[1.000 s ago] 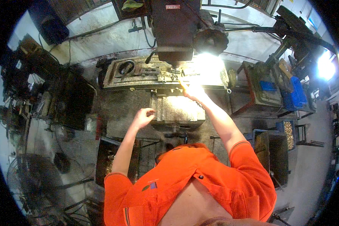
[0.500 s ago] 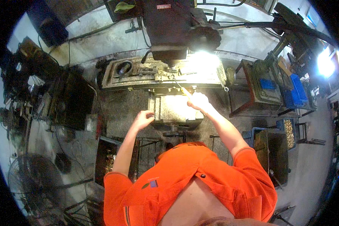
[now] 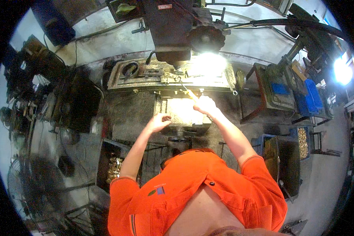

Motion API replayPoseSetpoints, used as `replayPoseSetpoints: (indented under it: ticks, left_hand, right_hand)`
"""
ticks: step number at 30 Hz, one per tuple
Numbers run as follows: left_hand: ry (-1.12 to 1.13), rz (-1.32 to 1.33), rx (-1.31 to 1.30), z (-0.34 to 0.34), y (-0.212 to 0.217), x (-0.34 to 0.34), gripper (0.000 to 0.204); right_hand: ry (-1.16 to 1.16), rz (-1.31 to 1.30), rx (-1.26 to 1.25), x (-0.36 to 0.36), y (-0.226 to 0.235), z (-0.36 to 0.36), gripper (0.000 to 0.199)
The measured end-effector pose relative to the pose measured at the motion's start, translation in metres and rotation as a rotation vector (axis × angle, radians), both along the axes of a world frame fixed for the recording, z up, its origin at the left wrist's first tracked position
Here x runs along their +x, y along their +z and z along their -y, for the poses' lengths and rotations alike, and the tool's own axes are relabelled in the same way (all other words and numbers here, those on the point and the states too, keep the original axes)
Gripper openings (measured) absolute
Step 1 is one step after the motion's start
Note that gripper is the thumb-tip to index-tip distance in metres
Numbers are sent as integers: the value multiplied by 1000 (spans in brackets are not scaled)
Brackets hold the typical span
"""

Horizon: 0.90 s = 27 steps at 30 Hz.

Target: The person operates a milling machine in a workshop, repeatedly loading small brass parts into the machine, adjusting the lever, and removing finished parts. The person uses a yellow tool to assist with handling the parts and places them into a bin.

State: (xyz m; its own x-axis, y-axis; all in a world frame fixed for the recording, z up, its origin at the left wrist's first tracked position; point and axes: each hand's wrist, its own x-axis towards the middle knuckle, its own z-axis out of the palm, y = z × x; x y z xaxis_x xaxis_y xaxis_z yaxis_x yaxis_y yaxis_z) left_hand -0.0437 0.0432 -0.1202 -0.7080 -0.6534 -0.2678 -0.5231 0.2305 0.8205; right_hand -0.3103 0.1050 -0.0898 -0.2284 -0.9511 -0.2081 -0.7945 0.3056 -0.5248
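Observation:
My right hand (image 3: 204, 105) is closed around the yellow handle of a thin-shafted tool (image 3: 191, 94). Its dark shaft points up and left, towards a small clamped fixture (image 3: 172, 77) on the long machine table (image 3: 149, 85). The tool's tip is too small to make out. Lower and to the left, my left hand (image 3: 159, 122) hangs by the left edge of the brightly lit block (image 3: 181, 110) in front of the table. Its fingers are curled in, and anything inside them is hidden. Above the fixture is the dark machine head (image 3: 171, 35).
A lamp glares over the table's right half. At left below stands a bin with shiny brass-coloured parts (image 3: 114, 169). To the right are a dark open bin (image 3: 289, 165), a blue crate of small parts (image 3: 302, 141) and a side bench with blue trays (image 3: 311, 96).
My left hand has moved right, closer to the lit block. My right hand has shifted slightly left and still holds the yellow-handled tool. The whole view has shifted a little.

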Motion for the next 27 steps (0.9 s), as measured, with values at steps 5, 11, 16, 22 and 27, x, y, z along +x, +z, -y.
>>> replayPoseSetpoints:
  ticks: [5, 11, 16, 22, 27]
  left_hand:
    - [114, 27, -141, -8, -1, 12, 33]
    - [-244, 75, -657, -63, 57, -23, 42]
    - [-430, 113, -512, -81, 13, -37, 38]
    - [-349, 675, -678, -54, -30, -23, 19]
    - [-177, 660, -586, -23, -79, 0, 14]
  right_hand:
    - [303, 229, -201, 7, -22, -64, 31]
    - [418, 147, 303, 26, -19, -111, 23]
    - [483, 80, 157, 38, -21, -104, 28]
    - [191, 215, 40, 13, -57, -123, 55]
    - [175, 261, 226, 0, -101, -165, 45]
